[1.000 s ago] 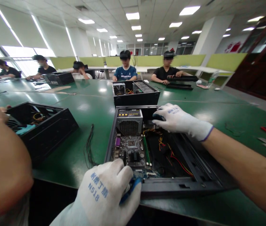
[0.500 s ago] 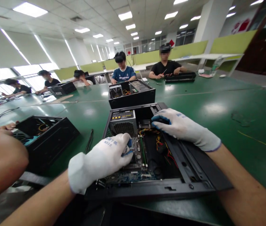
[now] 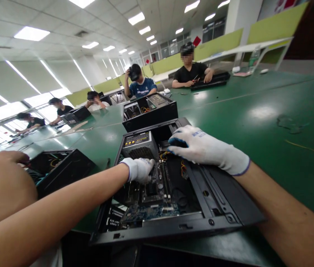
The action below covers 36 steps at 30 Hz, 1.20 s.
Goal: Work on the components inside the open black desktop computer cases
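In front of me an opened black computer case (image 3: 173,226) lies on its side, showing the motherboard (image 3: 151,211), memory slots and a grey power supply (image 3: 140,148). My left hand (image 3: 141,170), in a white glove, reaches into the case over the motherboard, just below the power supply. Its fingers are curled downward; whatever is at their tips is hidden. My right hand (image 3: 198,144), gloved white with blue on the palm side, rests over the drive-bay frame (image 3: 201,185). Thumb and fingers are arched and apart, close to yellow-and-black cables (image 3: 163,155), with nothing visible between them.
On the left, another person's bare hand (image 3: 6,185) is beside a second opened case (image 3: 65,168). A further case (image 3: 151,115) stands behind mine. Several people sit around the green table (image 3: 257,148). A thin yellow wire (image 3: 307,148) lies at the right.
My left hand has moved farther into the case, its wrist now over the case edge. My right hand stays on the frame. The view has tilted. One person opposite has raised a hand to their head.
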### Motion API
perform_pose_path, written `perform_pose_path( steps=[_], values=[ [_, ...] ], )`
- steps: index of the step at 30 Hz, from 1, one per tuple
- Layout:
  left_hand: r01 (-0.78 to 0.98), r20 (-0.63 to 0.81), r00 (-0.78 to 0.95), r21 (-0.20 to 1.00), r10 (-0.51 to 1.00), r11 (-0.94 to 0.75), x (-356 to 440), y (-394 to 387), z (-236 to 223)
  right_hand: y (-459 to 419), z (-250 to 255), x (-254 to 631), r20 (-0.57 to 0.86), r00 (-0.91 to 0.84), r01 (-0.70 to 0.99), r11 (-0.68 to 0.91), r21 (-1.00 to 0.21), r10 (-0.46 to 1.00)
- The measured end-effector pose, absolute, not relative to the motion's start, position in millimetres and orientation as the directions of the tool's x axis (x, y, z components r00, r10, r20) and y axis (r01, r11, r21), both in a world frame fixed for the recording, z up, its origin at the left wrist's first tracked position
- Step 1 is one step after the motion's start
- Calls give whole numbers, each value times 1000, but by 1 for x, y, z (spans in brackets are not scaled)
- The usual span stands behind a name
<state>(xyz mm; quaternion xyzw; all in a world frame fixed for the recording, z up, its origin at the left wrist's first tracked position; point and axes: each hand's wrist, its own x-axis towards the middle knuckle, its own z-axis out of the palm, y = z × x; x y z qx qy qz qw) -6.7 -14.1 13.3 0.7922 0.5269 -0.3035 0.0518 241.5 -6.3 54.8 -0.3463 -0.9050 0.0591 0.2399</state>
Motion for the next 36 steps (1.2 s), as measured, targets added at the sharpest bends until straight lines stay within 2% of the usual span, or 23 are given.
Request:
perform_pose_path(
  steps=[13,19,27,36],
  values=[
    [832,-518,286,-283,807,-477,-14,-8,4,-7,54,239,400,-663,611,766,-201,633],
    [823,-540,279,-292,794,-488,-9,-9,11,-7,56,238,372,-650,627,744,-231,663],
    [828,-544,271,-289,794,-480,-5,-10,16,-3,51,240,409,-689,577,795,-188,598],
    [836,-546,271,-275,793,-475,-7,-8,14,-1,51,240,401,-670,607,772,-190,625]
  ],
)
